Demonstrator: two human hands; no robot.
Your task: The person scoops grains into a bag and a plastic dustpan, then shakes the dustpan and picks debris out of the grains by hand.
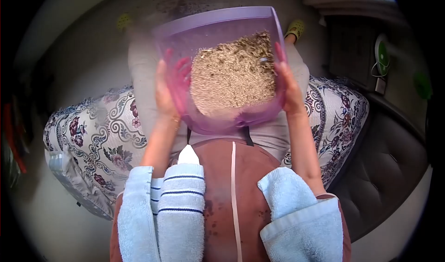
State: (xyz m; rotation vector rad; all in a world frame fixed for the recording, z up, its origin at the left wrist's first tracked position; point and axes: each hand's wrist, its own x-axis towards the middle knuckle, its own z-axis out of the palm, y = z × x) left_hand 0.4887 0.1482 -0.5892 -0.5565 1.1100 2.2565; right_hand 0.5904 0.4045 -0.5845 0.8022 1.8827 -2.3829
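A translucent purple plastic tub [218,15] is held up over my lap, its near side rounded and its far edge straight. Inside lies a heap of pale tan grain [232,79], with darker bits gathered toward the far right corner and one small whitish piece among them. My left hand [168,88] wraps the tub's left side, its fingers showing pink through the plastic. On the opposite side my right hand [289,88] grips the wall, with fingers partly behind it. The tub and the left hand look slightly blurred.
I sit on a floral-patterned cover [104,137]. A dark tufted leather seat [380,169] stands at right, with a green and white round object [381,56] beyond. Yellow clogs [295,29] are on my feet. Dark specks lie on the floor ahead. A light blue towel [181,206] hangs over my front.
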